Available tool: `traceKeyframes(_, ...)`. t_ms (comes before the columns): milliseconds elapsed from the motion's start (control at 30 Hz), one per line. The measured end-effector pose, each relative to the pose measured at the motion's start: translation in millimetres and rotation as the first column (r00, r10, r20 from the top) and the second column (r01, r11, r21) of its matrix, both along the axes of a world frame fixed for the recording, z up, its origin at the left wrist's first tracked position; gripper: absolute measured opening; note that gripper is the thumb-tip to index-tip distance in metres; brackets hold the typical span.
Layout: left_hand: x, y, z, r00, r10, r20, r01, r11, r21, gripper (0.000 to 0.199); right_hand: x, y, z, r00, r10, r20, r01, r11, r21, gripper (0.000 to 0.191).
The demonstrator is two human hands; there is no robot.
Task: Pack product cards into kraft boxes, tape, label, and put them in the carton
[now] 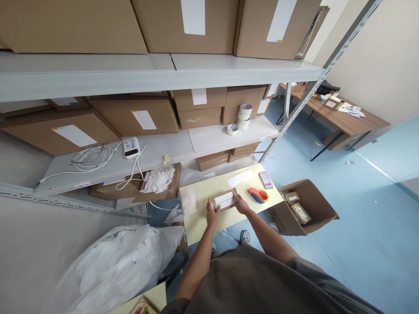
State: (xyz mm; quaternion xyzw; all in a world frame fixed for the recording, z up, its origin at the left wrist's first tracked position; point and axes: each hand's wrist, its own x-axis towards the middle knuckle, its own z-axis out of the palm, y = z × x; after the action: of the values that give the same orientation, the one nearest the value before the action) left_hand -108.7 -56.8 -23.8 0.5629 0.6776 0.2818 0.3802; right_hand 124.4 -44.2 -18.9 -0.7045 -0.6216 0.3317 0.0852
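Observation:
A small flat cardboard box (pixel 224 192) with white labels on its top lies on the pale yellow table (pixel 203 229). My left hand (pixel 213 212) grips its left end, fingers closed on the edge. At the opposite end my right hand (pixel 241 203) also holds the box, thumb near the label. Right of the box rests an orange and blue tape dispenser (pixel 258 195). White label paper (pixel 240 177) lies behind the box, and a pinkish sheet (pixel 188 201) is at the table's left side.
An open carton (pixel 307 187) with small packages stands on the floor at right. Shelving (pixel 163 157) ahead bears cardboard boxes, tape rolls (pixel 243 116) and a white device (pixel 131 148) with cables. A large white plastic bag (pixel 124 261) bulges at left.

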Motion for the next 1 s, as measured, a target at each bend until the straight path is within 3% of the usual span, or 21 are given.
traceKeyframes(200,24,22,0.2,0.981,0.19,-0.04,-0.192,0.979,-0.063,0.076,0,3,3.5,0.999,0.048,0.026,-0.047,0.998,-0.032,0.066)
traceKeyframes(467,47,37,6.2,0.965,0.196,-0.174,-0.218,0.969,-0.115,0.072,33,10,22.5,0.995,0.1,-0.016,-0.1,0.995,0.006,0.075)
traceKeyframes(567,51,40,9.0,0.959,0.201,-0.201,-0.226,0.968,-0.113,0.072,60,14,39.0,0.999,0.046,-0.008,-0.044,0.988,0.149,0.074)
traceKeyframes(767,58,41,9.5,0.934,0.21,-0.288,-0.229,0.973,-0.033,0.073,138,20,64.4,0.995,-0.053,-0.088,0.084,0.913,0.398,0.063)
traceKeyframes(900,60,43,6.0,0.912,0.201,-0.358,-0.224,0.974,-0.022,0.074,185,18,54.8,0.988,-0.119,-0.095,0.15,0.882,0.447,0.061)
traceKeyframes(1000,60,44,3.9,0.902,0.197,-0.383,-0.217,0.976,-0.01,0.073,210,13,33.9,0.988,-0.131,-0.084,0.153,0.919,0.364,0.057)
